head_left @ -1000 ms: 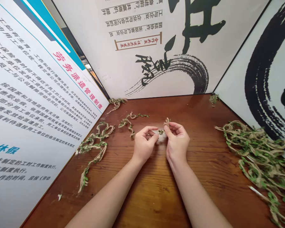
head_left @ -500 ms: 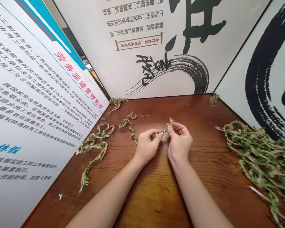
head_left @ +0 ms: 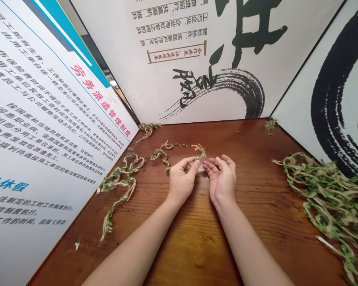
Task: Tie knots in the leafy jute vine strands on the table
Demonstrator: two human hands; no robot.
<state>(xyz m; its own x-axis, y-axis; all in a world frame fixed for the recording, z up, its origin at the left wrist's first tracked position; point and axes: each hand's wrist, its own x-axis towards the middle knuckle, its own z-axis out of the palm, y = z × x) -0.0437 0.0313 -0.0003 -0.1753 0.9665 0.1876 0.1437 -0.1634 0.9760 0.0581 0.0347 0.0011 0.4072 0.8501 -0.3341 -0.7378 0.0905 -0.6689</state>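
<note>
**Left hand pinches jute twine, right hand open**

Both bare forearms reach in from the bottom of the view and angle toward each other, with the wrists well apart and the hands close together. The left hand's thumb and fingers curl inward and grip the short length of twine near their tips, above the middle of the table. Its coarse, twisted fibres form a small frayed loop above the fingers. The right hand is open, its fingers loosely curved and their tips just beside the twine.

The table is glossy reddish-brown wood with a wavy grain. Two loose strands of leafy twine lie to the left, and a large tangled heap of leafy twine, dotted with small green leaves, lies to the right. Printed panels covered in Chinese text rise along the table's edges.
</note>
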